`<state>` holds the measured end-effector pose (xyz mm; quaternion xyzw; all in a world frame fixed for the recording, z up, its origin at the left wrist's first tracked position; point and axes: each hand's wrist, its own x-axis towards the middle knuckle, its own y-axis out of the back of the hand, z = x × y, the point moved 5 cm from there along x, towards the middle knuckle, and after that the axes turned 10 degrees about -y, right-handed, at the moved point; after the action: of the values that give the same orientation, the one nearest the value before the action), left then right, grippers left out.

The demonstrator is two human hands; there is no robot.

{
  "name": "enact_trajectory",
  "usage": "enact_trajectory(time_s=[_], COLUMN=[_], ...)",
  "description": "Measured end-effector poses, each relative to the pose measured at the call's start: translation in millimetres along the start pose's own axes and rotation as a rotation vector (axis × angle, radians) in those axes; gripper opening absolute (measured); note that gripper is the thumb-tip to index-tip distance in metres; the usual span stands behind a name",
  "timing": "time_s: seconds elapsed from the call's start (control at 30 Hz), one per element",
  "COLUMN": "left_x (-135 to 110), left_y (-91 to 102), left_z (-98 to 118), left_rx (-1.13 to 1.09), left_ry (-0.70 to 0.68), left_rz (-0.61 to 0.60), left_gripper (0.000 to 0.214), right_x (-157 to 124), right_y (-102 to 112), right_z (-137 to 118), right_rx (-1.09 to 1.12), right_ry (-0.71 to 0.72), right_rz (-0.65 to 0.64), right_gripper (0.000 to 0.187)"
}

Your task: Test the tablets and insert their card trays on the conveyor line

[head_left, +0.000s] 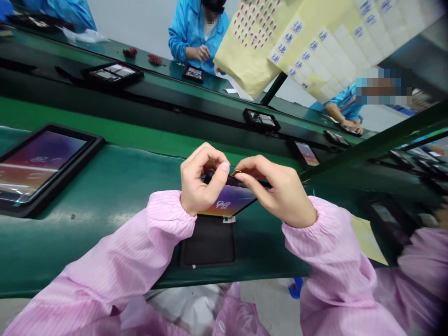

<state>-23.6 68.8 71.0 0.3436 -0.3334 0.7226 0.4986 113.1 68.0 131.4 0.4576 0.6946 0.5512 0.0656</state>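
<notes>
My left hand [199, 179] and my right hand [276, 186] both grip a phone [229, 200] with a lit purple and yellow screen, held tilted just above the green conveyor belt [105, 196]. The left fingers curl over the phone's top left corner. The right thumb and forefinger pinch a small tan tab [237, 173] at the phone's top edge. An empty black tray [209, 245] lies on the belt directly under the phone. Both arms wear pink sleeves.
A black tray with a lit screen [38, 163] lies on the belt at left. Further trays [112, 73] [262, 120] sit on the far belt. People in blue coats [198, 32] work opposite. Yellow label sheets [301, 42] hang overhead. A green rail [371, 144] crosses at right.
</notes>
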Motion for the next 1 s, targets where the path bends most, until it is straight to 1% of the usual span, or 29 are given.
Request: enact_trajectory(time_s=[0.1,0.3,0.43,0.5,0.6,0.7,0.83,1.0], left_x=[-0.4,0.5,0.5,0.1,-0.5,-0.9,-0.9,1.3], left_y=[-0.3,-0.6,-1.2,-1.5,-1.6,-1.1,-0.9,-1.5], left_z=[0.4,0.2,-0.3,-0.5,0.0,1.1,0.1,0.8], left_rx=[-0.001,-0.014,0.002,0.023,0.020,-0.025,-0.063,-0.062], left_ry=[-0.001,-0.002,-0.013,-0.008,0.001,-0.017,-0.048,-0.075], left_rz=[-0.003,0.013,0.008,-0.001,-0.007,-0.003,0.003,0.018], left_gripper=[0.018,0.015,0.016,0.018,0.018,0.015,0.010,0.009], right_x=[0.0,1.8,2.0,1.7,0.5,-0.9,-1.2,0.0], right_y=[1.6,0.9,-1.2,-2.1,-2.6,-2.2,-2.7,-5.0], right_z=[0.3,-6.3,-5.6,-3.8,-0.5,1.7,1.3,-0.5], right_rx=[0.006,-0.100,-0.119,-0.106,-0.038,0.024,-0.003,-0.043], right_ry=[-0.006,0.082,0.075,0.052,0.013,0.005,0.054,0.104], right_rz=[0.017,0.045,0.022,0.001,-0.021,-0.009,0.021,0.026], right_gripper=[0.008,0.013,0.017,0.017,0.011,0.008,0.011,0.015])
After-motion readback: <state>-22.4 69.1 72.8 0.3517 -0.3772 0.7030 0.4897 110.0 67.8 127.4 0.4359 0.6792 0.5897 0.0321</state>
